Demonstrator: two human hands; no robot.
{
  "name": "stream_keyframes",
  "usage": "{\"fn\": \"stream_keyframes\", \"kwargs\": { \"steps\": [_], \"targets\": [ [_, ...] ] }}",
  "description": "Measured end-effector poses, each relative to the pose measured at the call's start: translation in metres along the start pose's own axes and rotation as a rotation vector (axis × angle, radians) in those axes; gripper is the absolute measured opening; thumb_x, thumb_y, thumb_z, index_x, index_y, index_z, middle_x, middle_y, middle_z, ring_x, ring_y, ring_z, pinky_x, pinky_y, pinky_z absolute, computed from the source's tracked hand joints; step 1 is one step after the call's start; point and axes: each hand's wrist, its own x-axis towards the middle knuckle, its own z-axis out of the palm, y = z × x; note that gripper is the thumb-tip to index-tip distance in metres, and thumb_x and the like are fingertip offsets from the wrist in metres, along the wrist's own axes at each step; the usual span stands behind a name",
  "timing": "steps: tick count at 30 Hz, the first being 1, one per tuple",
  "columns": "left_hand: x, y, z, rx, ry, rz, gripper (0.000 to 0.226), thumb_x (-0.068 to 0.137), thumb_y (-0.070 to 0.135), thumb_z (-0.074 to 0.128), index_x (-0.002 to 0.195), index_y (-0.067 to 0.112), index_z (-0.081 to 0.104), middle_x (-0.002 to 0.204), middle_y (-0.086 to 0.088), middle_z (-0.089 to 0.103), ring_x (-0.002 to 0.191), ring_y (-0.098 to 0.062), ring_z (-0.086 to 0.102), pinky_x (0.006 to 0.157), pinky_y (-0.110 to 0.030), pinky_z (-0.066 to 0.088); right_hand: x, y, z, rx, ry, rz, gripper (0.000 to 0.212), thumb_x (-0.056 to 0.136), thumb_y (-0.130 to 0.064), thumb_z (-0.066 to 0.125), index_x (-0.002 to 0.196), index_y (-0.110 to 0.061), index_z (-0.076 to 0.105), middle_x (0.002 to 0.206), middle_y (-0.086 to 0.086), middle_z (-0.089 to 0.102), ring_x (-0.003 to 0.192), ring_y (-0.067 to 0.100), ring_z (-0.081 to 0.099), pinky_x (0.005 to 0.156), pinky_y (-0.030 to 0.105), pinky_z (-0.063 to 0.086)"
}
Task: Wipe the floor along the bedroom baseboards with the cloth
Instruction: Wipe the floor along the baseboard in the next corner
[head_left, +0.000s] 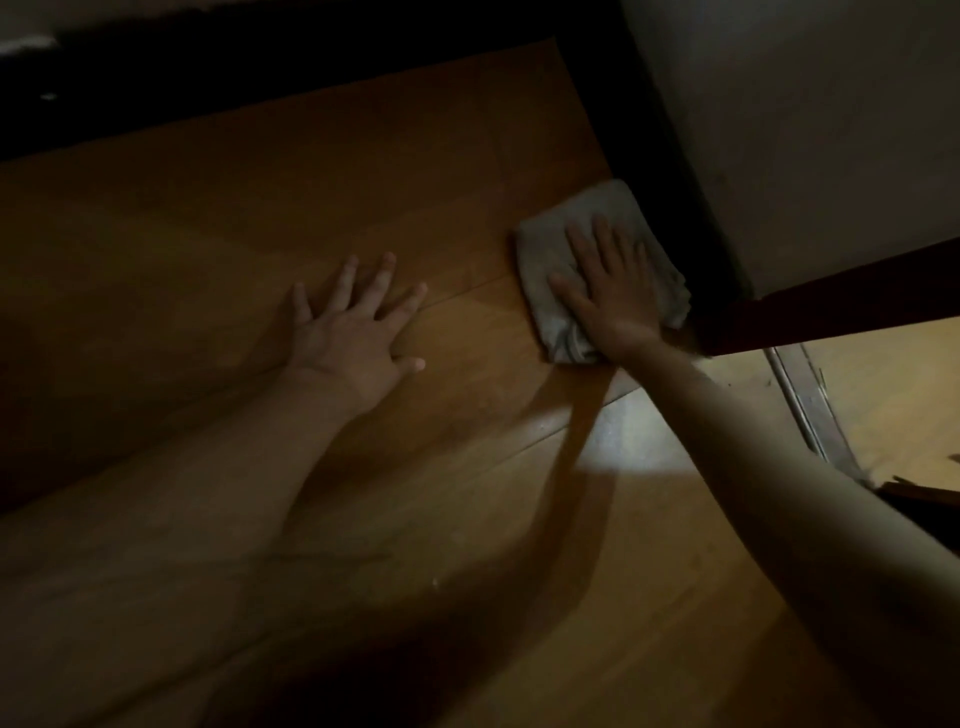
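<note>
right hand (613, 296) flat on cloth (545, 270) | cloth lengthwise along baseboard (649, 171) | left hand (353, 332) fingers spread

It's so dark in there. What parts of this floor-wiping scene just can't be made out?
Head view only:
- Floor under the cloth: covered by the cloth and the right hand pressing on it.
- Baseboard surface: lost in shadow, dirt impossible to judge.
- Small bright speck top left: too dark and small to identify.
- Floor beneath the flat left hand: hidden.
- Both elbows: cut off by the frame's edges.
</note>
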Motion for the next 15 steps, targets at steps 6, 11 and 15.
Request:
{"fn": "stream_keyframes", "kwargs": {
  "steps": [6, 11, 15],
  "targets": [
    [0.0, -0.001, -0.001, -0.008, -0.003, 0.001, 0.076, 0.093, 0.065, 0.037, 0.148, 0.048, -0.013, 0.156, 0.011, -0.031, 0.145, -0.023, -0.025, 0.115, -0.063, 0.0, -0.027, 0.02, 0.004, -0.021, 0.018, -0.019, 0.071, 0.091, -0.066, 0.016, 0.153, -0.032, 0.009, 0.162, 0.008, 0.006, 0.149, 0.025, -0.001, 0.121, 0.04, -0.004],
    [0.001, -0.001, 0.0, -0.007, -0.002, 0.009, 0.076, 0.094, 0.063, 0.037, 0.147, 0.048, -0.015, 0.155, 0.011, -0.033, 0.145, -0.023, -0.026, 0.114, -0.065, 0.0, -0.052, 0.022, 0.002, -0.026, -0.025, 0.029, 0.069, 0.088, -0.067, 0.015, 0.147, -0.036, -0.002, 0.162, 0.007, 0.003, 0.149, 0.025, -0.003, 0.12, 0.037, -0.007],
    [0.002, 0.0, 0.0, -0.019, 0.002, 0.004, 0.077, 0.094, 0.063, 0.038, 0.148, 0.048, -0.014, 0.155, 0.011, -0.032, 0.145, -0.024, -0.026, 0.114, -0.065, 0.0, 0.023, -0.003, -0.009, 0.011, 0.006, -0.007, 0.074, 0.086, -0.071, 0.012, 0.151, -0.036, 0.003, 0.162, 0.005, 0.003, 0.149, 0.024, -0.002, 0.12, 0.041, -0.006]
  ]
}}
